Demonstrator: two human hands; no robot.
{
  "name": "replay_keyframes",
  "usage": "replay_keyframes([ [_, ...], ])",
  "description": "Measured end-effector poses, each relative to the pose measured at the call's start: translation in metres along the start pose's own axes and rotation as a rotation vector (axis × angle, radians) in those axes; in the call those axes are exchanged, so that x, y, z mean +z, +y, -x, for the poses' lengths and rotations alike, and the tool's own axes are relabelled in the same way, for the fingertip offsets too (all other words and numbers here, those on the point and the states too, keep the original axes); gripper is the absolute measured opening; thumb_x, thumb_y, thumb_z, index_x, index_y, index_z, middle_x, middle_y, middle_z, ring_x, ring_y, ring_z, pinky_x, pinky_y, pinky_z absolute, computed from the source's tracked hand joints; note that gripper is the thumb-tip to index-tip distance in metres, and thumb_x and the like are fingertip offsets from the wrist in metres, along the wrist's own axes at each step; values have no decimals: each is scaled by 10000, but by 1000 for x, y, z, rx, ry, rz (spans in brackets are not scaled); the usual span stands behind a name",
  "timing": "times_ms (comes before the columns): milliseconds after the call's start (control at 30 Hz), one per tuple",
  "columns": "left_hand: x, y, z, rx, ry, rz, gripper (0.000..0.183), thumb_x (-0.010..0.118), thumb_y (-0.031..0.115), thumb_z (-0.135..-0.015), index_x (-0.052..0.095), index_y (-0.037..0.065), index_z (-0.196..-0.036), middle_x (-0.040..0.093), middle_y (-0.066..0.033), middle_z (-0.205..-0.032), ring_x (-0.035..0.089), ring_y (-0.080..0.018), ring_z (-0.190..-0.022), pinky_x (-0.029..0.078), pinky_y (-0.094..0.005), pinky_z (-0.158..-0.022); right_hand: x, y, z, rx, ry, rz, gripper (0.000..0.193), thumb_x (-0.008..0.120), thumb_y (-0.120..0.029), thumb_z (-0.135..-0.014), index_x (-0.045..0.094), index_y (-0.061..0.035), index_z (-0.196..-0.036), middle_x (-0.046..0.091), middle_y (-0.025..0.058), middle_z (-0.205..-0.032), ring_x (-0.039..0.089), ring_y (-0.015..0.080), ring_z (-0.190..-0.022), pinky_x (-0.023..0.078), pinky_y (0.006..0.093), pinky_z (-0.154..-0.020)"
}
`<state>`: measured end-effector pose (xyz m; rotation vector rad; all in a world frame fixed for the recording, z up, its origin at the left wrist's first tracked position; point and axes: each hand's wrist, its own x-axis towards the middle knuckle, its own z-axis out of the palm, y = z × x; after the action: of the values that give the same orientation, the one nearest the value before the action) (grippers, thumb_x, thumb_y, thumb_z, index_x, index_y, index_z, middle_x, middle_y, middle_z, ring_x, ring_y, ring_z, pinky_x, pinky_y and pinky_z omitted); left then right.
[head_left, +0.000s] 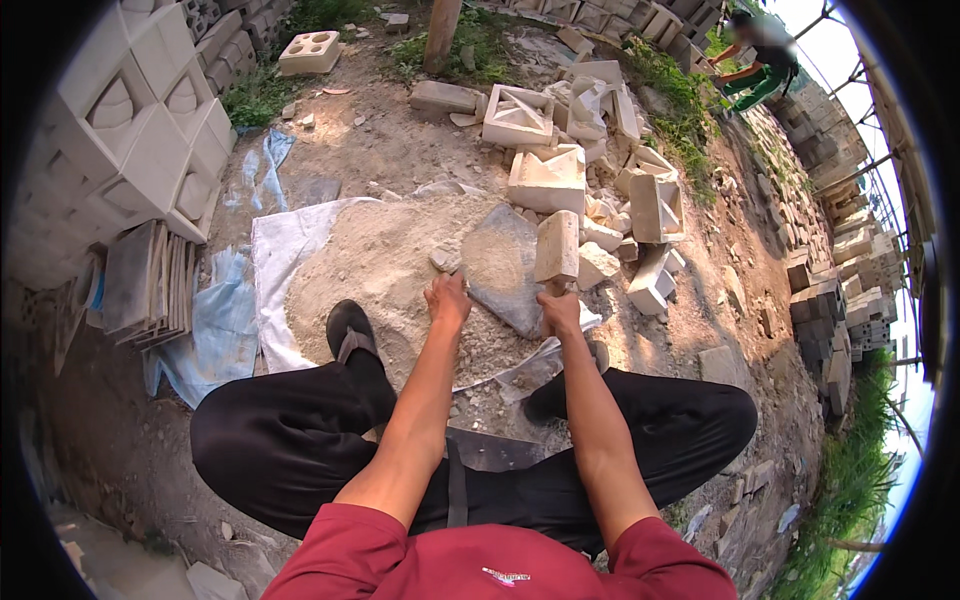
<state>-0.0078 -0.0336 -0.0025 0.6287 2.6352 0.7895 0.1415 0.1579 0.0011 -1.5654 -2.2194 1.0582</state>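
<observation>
My left hand (447, 300) is closed on a small pale lump of stone (444, 261) at the left edge of a dark flat slab (515, 305). Pale crumbs and powder cover the slab's middle. In my right hand (560, 312) is the short handle of a mallet with a pale, block-shaped head (557, 245). The mallet head is raised at the slab's right side, apart from the lump. A heap of pale sandy rubble (370, 255) lies beside the slab, partly on a white sheet (285, 245).
Broken hollow blocks (547, 178) are piled beyond the mallet at the right. Large pale blocks (140, 100) are stacked at the left, above leaning thin boards (150, 285) and a blue sheet (220, 320). Another person (765, 60) bends at the far right. A wooden post (442, 35) stands far ahead.
</observation>
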Motion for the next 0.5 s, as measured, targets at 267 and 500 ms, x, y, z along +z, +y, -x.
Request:
replay_keyframes([
  [267, -13, -4, 3, -7, -11, -42, 265, 608, 78, -784, 648, 118, -1043, 593, -119, -1087, 528, -295, -1123, 399, -489, -940, -3, -3, -21, 74, -32, -243, 442, 762, -255, -656, 651, 117, -869, 681, 158, -829, 644, 218, -740, 504, 364, -660],
  [500, -15, 11, -1, 4, -49, -9, 228, 581, 103, -815, 672, 130, -1022, 618, -135, -1089, 551, -317, -1106, 401, -471, -939, -1, 10, -56, -1, -56, -39, 539, 767, -276, -654, 635, 126, -989, 678, 155, -912, 644, 226, -792, 510, 359, -695],
])
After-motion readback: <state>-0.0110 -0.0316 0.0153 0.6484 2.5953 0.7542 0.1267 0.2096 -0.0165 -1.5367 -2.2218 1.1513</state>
